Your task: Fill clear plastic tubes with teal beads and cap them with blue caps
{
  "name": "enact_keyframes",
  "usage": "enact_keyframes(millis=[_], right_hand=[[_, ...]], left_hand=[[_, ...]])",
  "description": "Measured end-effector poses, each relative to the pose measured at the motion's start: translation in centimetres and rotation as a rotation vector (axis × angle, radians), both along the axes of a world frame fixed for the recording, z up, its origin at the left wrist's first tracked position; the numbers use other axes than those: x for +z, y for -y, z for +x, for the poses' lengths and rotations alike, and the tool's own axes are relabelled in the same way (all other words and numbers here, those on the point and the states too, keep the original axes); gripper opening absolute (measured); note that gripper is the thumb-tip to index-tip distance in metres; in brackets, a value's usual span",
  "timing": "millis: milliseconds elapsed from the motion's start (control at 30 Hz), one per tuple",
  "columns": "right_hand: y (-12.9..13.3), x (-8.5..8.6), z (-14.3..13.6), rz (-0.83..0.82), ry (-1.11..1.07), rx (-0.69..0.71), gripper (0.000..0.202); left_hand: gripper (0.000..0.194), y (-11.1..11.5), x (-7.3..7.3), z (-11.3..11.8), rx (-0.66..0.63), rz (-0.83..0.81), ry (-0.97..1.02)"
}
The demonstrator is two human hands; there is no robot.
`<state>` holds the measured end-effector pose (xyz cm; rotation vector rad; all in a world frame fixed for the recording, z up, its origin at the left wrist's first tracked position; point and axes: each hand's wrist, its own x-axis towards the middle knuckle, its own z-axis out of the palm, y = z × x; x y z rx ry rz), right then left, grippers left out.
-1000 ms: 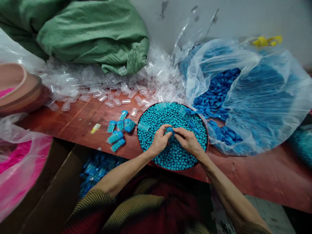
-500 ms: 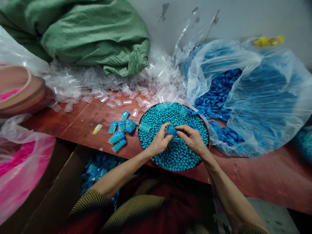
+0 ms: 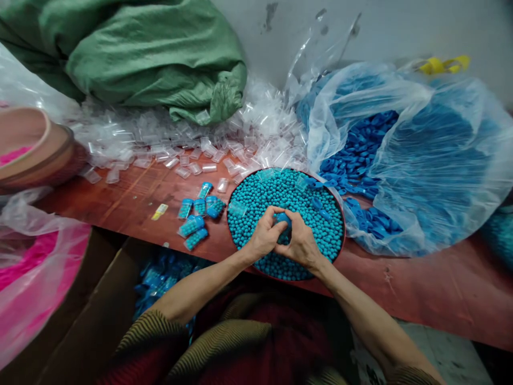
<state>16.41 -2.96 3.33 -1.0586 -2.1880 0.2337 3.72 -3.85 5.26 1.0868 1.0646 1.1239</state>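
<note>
Over a round red tray (image 3: 230,235) full of turquoise beads (image 3: 256,187), both my hands meet around a small clear bottle with a blue cap (image 3: 282,218). My left hand (image 3: 264,233) grips it from the left, fingers curled. From the right, my right hand (image 3: 299,239) closes on the same bottle with thumb and fingers. Much of the bottle is hidden by the fingers. Several filled bottles with blue caps (image 3: 193,225) lie on the table left of the tray. Loose blue caps (image 3: 316,203) rest on the beads at the right.
Clear empty bottles (image 3: 160,133) are heaped along the wall beneath a green sack (image 3: 156,53). On the right, a translucent bag (image 3: 441,160) spills blue caps (image 3: 360,155). A pink tub (image 3: 48,133) stands at left. Below the red table (image 3: 132,198) is a pile of blue-capped bottles (image 3: 160,278).
My right hand has moved left and closed around the capped bottle, its thumb now low near the left hand. The left hand has stayed nearly in place.
</note>
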Motion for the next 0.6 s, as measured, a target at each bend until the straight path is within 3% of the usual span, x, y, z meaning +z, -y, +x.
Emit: enact_keyframes(millis=[167,333,467,600], right_hand=[[0.3,-1.2,-0.2,0.004,0.03,-0.023,0.072],[1.3,0.0,-1.4,-0.219,0.188,-0.015,0.073],[0.4,1.3,-0.3,-0.261,0.231,0.01,0.065],[-3.3,0.8,3.5,-0.124,0.238,-0.301,0.038]], left_hand=[[0.016,0.2,-0.6,0.1,0.047,0.0,-0.134],[0.02,0.3,-0.5,-1.7,0.017,0.086,-0.358],[0.026,0.4,0.1,-6.0,0.092,0.189,-0.566],[0.035,0.8,0.4,-12.1,0.31,0.15,-0.839]])
